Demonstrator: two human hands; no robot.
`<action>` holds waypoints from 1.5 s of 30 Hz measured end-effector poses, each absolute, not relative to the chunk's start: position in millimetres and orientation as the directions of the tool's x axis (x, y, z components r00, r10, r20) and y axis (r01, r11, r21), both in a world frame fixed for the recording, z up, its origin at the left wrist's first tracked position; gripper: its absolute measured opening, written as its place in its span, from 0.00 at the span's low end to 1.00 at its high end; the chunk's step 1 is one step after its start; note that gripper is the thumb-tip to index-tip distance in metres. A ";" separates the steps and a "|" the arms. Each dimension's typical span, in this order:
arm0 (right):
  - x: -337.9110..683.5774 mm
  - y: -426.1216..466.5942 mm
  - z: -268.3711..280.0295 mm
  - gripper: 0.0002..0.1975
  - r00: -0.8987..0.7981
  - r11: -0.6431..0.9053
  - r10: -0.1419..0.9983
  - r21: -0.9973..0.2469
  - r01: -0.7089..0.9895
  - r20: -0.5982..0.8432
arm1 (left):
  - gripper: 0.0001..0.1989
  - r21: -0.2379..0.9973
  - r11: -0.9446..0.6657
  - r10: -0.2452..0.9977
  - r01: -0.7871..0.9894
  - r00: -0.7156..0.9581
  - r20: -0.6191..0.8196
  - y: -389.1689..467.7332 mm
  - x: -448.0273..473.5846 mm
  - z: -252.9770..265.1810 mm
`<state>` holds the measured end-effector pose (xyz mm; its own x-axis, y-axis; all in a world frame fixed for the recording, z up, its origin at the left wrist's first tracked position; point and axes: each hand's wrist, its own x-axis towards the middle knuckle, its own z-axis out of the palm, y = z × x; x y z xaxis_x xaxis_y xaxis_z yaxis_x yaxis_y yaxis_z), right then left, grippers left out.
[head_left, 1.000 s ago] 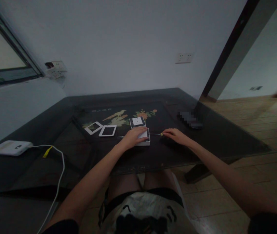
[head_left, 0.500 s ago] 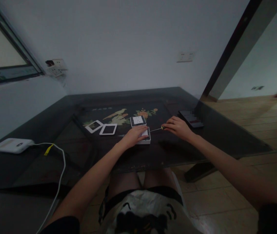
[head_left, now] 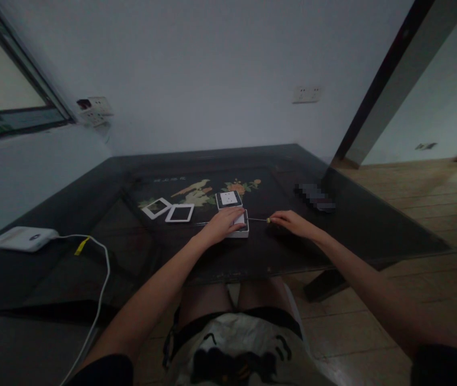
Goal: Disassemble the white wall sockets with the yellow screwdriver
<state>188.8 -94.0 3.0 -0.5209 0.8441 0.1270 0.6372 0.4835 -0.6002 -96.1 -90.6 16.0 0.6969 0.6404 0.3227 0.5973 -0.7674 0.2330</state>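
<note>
My left hand (head_left: 223, 224) lies over a white wall-socket box (head_left: 242, 234), its fingers wrapped across the top and holding it on the table. Much of that box is hidden under the hand. A screwdriver (head_left: 257, 220) with a thin metal shaft is pinched by the handle in my right hand (head_left: 290, 222). Its shaft lies nearly level, and the tip meets the box's right side. Just behind stands a second socket box (head_left: 229, 199) with a white socket face showing. Two white square frames (head_left: 179, 213) lie to the left, their edges close together.
A dark table (head_left: 293, 246) with a bird-and-flower picture bears everything. At the right lies a dark, blurred-out flat object (head_left: 316, 198). On the left are a white device (head_left: 23, 239) and its white cable (head_left: 105, 262). Wall sockets (head_left: 307, 94) are fixed behind.
My right hand has dropped slightly towards me and its fingers have turned on the screwdriver handle, which now sits lower. My left hand stays on the box.
</note>
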 end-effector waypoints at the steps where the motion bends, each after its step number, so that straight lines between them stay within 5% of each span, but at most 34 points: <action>1: 186.6 -103.3 2.2 0.26 -0.504 0.462 0.857 -0.593 0.659 0.107 | 0.23 0.237 -0.770 0.637 0.592 0.697 0.328 -90.4 -96.3 15.4; 3: 182.8 -119.2 2.4 0.25 -0.489 0.469 0.865 -0.535 0.703 0.114 | 0.23 0.260 -0.767 0.642 0.587 0.688 0.340 -90.2 -96.7 14.6; 7: 182.1 -124.8 16.5 0.19 -0.516 0.597 0.785 -0.196 0.778 0.343 | 0.24 0.340 -0.742 0.670 0.578 0.650 0.358 -90.5 -97.4 14.0; 11: 188.1 -101.4 35.7 0.16 -0.608 0.651 0.690 0.032 0.759 0.394 | 0.23 0.374 -0.741 0.670 0.557 0.642 0.372 -90.2 -97.4 13.0; 14: 192.0 -80.6 36.7 0.15 -0.639 0.704 0.651 -0.011 0.710 0.408 | 0.24 0.386 -0.742 0.669 0.547 0.641 0.377 -88.7 -97.8 11.3; 19: 194.3 -58.2 18.6 0.19 -0.621 0.735 0.673 -0.267 0.623 0.403 | 0.25 0.384 -0.748 0.662 0.542 0.650 0.372 -86.9 -98.2 9.9; 27: 189.6 -59.8 0.9 0.24 -0.585 0.541 0.793 -0.637 0.549 0.169 | 0.23 0.359 -0.758 0.650 0.544 0.675 0.348 -88.5 -99.3 12.3; 34: 179.3 -107.1 5.4 0.24 -0.500 0.452 0.862 -0.574 0.683 0.083 | 0.22 0.291 -0.779 0.626 0.555 0.707 0.329 -88.6 -101.9 13.8; 41: 132.9 -176.7 -6.9 0.18 -0.153 0.214 0.966 -0.315 0.925 0.208 | 0.22 0.297 -0.786 0.618 0.543 0.713 0.332 -86.5 -101.5 11.3; 45: 95.6 -193.8 -14.3 0.18 -0.074 0.177 0.955 -0.348 0.921 0.287 | 0.20 0.325 -0.793 0.606 0.515 0.725 0.329 -86.2 -99.1 10.7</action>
<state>95.6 -193.8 -14.3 -0.0745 0.9549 0.2873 0.9206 0.1766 -0.3482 -99.1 -86.2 10.7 0.7249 0.6055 0.3285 0.5153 -0.7931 0.3249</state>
